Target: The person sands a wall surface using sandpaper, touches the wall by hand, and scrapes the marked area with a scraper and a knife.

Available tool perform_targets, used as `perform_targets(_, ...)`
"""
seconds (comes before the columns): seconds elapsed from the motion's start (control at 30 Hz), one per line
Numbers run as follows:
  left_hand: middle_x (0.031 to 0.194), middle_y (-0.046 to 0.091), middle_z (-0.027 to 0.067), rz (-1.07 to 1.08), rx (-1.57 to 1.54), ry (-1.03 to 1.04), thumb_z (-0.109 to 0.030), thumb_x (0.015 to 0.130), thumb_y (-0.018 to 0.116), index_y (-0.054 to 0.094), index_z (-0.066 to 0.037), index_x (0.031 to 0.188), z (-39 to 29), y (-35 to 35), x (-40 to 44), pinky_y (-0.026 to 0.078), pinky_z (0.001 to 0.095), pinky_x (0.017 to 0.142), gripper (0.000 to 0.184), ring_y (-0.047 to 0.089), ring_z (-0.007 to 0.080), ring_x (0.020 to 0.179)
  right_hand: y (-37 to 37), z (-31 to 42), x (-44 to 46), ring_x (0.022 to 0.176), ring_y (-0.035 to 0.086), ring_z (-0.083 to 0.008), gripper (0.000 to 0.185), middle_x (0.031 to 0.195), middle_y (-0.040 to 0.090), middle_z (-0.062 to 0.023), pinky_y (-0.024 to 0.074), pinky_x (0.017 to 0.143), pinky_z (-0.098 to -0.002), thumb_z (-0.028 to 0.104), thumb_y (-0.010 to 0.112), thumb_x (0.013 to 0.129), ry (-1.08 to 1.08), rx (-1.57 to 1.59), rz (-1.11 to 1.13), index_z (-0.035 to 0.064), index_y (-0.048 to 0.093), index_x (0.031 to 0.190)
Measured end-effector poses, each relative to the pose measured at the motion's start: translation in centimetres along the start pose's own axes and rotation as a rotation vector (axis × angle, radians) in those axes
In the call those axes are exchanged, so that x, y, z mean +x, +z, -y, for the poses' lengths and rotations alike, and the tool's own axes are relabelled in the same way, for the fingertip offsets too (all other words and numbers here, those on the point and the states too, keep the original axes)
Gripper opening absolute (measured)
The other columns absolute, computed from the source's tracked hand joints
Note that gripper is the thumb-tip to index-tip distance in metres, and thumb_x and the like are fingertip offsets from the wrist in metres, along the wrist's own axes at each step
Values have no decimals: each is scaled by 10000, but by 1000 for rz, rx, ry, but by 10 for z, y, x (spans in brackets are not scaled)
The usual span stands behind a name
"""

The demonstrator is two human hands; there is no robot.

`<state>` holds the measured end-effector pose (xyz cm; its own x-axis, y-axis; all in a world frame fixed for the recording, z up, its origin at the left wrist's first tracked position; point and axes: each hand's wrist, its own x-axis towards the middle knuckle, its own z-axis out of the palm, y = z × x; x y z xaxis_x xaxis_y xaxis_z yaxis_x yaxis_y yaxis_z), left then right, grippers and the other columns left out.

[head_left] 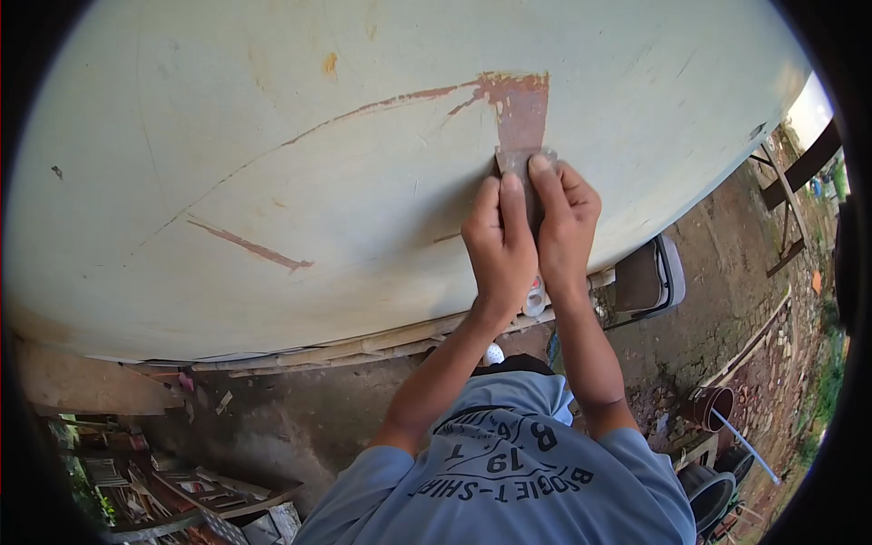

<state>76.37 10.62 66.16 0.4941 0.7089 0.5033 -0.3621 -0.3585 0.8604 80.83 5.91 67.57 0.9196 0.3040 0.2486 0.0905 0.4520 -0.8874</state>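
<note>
Both my hands pinch a flat metal scraper [516, 162] from its two sides, thumbs laid along it. My left hand [502, 245] is closed on its left side, and my right hand [565, 213] on its right. The scraper's wide edge rests against a large, curved, pale painted surface [363, 191]. Directly above the edge is a reddish-brown bared strip [523, 118]. From the top of this strip a thin brown crack-like line runs down to the left. Lower left is a short brown streak [250, 245]. My fingers hide most of the scraper's lower part.
Bamboo poles [363, 343] run under the curved surface. A chair [649, 277] stands on the dirt ground at right. Further down are a brown bucket [708, 409] with a pale stick and a dark tub [708, 495]. Scrap wood [182, 495] lies lower left.
</note>
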Motion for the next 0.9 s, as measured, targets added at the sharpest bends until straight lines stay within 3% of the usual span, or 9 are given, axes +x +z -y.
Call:
perform_targets(0.07, 635, 379, -27, 3, -20, 15, -187, 1043, 462, 410, -27, 735, -15, -1, 10, 308, 262, 527, 352, 324, 42, 636, 12, 28, 2, 579, 363, 6, 326, 630, 484, 86, 282, 491, -205, 184, 602, 970, -21, 3, 19, 61, 545, 673)
perform_targets(0.3, 627, 368, -31, 3, -17, -50, -185, 1041, 460, 404, -24, 725, 2, -4, -6, 298, 263, 517, 359, 317, 41, 631, -1, -7, -8, 571, 356, 1, 337, 619, 480, 86, 270, 482, -209, 186, 605, 970, 28, -34, -32, 58, 545, 663)
perform_targets(0.43, 622, 379, -26, 48, -108, -99, -184, 1041, 459, 411, -21, 729, -26, -3, 8, 300, 272, 517, 355, 321, 49, 625, 10, 24, -11, 574, 353, 3, 340, 616, 478, 87, 268, 481, -210, 177, 604, 970, 43, 4, -36, 60, 540, 657)
perform_targets(0.67, 622, 366, -27, 10, -12, 40, -191, 1042, 466, 405, -22, 728, -9, 1, 9, 299, 271, 519, 361, 313, 49, 630, 8, 17, 4, 575, 361, 5, 337, 616, 484, 84, 280, 482, -207, 194, 596, 975, -41, 14, 3, 56, 549, 671)
perform_targets(0.8, 638, 362, -43, 28, -51, -24, -221, 1052, 458, 410, -28, 744, -11, 1, 8, 295, 257, 522, 366, 306, 34, 639, 3, 11, 3, 574, 371, 5, 317, 630, 501, 80, 289, 484, -206, 201, 598, 973, 3, -5, 30, 47, 576, 696)
perform_targets(0.9, 654, 391, -37, 91, -55, -164, -239, 1052, 454, 460, -37, 778, 35, -6, -34, 325, 249, 537, 340, 328, 37, 645, -29, -33, -16, 529, 403, -16, 323, 617, 514, 58, 300, 455, -218, 212, 568, 987, 140, -68, 18, 47, 585, 710)
